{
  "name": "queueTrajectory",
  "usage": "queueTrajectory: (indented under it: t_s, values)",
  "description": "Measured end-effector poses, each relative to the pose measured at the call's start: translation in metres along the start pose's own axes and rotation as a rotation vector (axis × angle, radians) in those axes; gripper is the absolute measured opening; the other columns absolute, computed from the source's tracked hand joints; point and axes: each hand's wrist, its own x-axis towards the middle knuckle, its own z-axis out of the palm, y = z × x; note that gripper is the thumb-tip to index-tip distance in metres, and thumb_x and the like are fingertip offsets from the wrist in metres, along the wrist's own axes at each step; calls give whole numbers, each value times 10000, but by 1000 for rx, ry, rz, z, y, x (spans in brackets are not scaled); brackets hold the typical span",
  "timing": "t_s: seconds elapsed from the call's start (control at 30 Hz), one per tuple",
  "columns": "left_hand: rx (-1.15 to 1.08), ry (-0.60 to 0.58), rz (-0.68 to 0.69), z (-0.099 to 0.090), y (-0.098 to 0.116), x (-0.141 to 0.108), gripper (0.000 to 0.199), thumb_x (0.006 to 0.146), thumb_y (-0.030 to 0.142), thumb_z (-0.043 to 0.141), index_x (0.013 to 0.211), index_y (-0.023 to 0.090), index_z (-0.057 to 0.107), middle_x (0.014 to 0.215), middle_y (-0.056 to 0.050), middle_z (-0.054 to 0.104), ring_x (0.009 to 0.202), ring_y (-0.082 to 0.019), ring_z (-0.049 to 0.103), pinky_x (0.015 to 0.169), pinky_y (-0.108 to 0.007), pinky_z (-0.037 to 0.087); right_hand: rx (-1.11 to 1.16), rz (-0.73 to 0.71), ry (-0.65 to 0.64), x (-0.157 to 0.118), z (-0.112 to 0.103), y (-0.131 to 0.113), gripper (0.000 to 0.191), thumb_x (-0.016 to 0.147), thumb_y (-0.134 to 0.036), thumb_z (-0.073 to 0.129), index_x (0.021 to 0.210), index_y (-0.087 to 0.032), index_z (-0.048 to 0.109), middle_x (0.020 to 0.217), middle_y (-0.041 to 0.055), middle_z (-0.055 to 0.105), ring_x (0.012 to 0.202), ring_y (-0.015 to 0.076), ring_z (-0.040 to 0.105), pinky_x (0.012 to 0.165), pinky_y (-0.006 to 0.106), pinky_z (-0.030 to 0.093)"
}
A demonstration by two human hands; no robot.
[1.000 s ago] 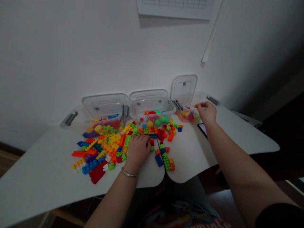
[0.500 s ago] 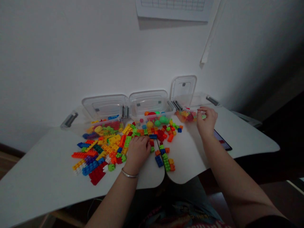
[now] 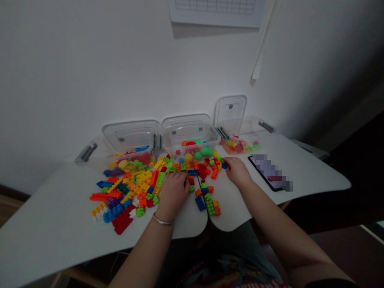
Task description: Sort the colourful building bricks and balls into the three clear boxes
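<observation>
Connecting toy bricks in many colours lie in a loose pile (image 3: 135, 188) on the white table. At the pile's right edge, my left hand (image 3: 175, 191) rests palm down with its fingers curled. Whatever may be under those fingers is hidden. My right hand (image 3: 238, 171) reaches in from the right, its fingertips closed about a small blue toy brick (image 3: 224, 166), which they partly cover. Between the hands are red bricks (image 3: 203, 172) and an orange brick (image 3: 214, 173). Closer to me stand green joined bricks (image 3: 209, 205) and a blue brick (image 3: 200, 203).
Three clear plastic boxes with raised lids stand along the wall: a left box (image 3: 103, 160) with bricks, a middle box (image 3: 171, 146) with coloured balls, and a right box (image 3: 250, 127) with small coloured pieces. A phone (image 3: 265, 172) lies right. A seam divides the tabletop (image 3: 234, 208).
My right hand has moved left, from beside the right box to the small bricks in front of the middle box, uncovering the phone. My left hand has stayed in place.
</observation>
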Motion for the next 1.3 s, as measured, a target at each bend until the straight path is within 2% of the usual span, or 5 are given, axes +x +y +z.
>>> queueTrajectory:
  t_s: [0.37, 0.6, 0.87, 1.1, 1.3]
  values:
    - [-5, -6, 4, -1, 0, 0, 253, 899, 217, 457, 1010, 185, 682, 945, -79, 718, 901, -250, 628, 875, -418, 459, 208, 31, 138, -1, -4, -5, 271, 829, -156, 443, 934, -208, 688, 993, 103, 678, 980, 236, 626, 938, 399, 499]
    - [-4, 0, -3, 0, 0, 1, 240, 896, 209, 467, 994, 189, 685, 943, -73, 719, 900, -249, 626, 873, -420, 458, 279, 228, 332, 1, -3, 5, 285, 772, -301, 578, 992, -177, 711, 1087, 145, 679, 1045, 281, 623, 963, 476, 504]
    - [-6, 6, -5, 0, -1, 0, 237, 895, 212, 469, 994, 191, 684, 938, -73, 716, 899, -249, 624, 873, -417, 458, 383, 289, 330, -4, -12, -5, 317, 798, -364, 573, 1048, -200, 677, 1042, 117, 701, 753, 212, 631, 719, 388, 551]
    - [-2, 15, 3, 2, -2, 0, 239, 896, 218, 469, 994, 193, 685, 942, -75, 719, 895, -249, 623, 874, -417, 458, 280, 187, 664, 24, -53, 1, 297, 836, -365, 552, 1072, -206, 641, 1089, 97, 691, 984, 230, 622, 903, 415, 485]
    - [-3, 3, 3, 2, -2, 0, 248, 898, 218, 463, 1006, 184, 683, 956, -74, 722, 902, -254, 625, 883, -427, 461, 327, 219, 757, 74, -93, 28, 304, 842, -349, 535, 1083, -167, 571, 1039, 118, 682, 913, 208, 650, 861, 391, 491]
